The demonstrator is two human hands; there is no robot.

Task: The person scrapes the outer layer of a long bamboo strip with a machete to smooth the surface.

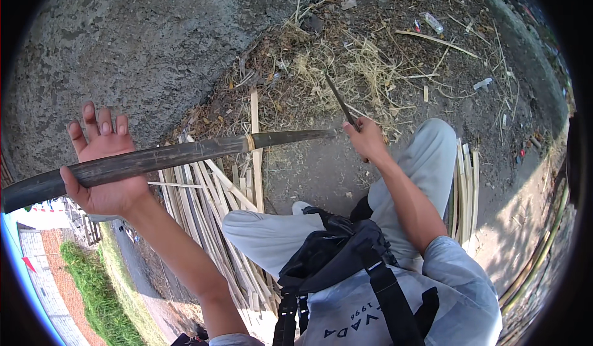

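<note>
A long dark bamboo pole [179, 154] lies across the palm of my left hand [111, 173], thumb hooked over its lower edge and the other fingers spread above it. A pale node ring marks the pole, and its tapered end points right, toward my right hand [365, 139]. That hand is closed round the handle of a long, narrow, dark knife [339, 98], whose blade slants up and to the left. The pole's tip ends just short of the right hand. Most of the knife's handle is hidden by my fingers.
Pale split bamboo strips [204, 198] lie in a pile beside my left knee, with more strips [466, 188] by my right leg. Ahead are a large grey rock [154, 43] and straw-like shavings [370, 68]. A plastic bottle [433, 23] lies at far right.
</note>
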